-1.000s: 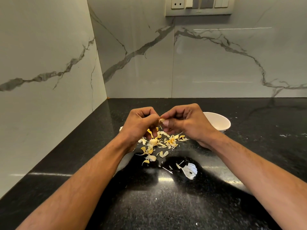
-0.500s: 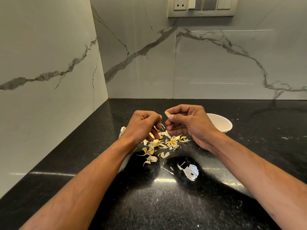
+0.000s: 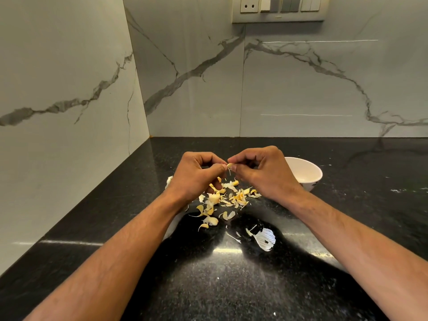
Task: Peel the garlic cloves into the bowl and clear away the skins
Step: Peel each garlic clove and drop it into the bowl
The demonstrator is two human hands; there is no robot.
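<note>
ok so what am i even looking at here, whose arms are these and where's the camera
There is no machine here: these are a person's two bare arms, filmed by a camera worn on the head that looks forward and down. The left hand and right hand meet above a black counter, and together they pinch a small garlic clove, with a thin strip of skin hanging from it. Below the hands lies a scatter of peeled skins. A white bowl stands just behind the right hand; what it holds is hidden. A socket panel sits on the marble wall.
</note>
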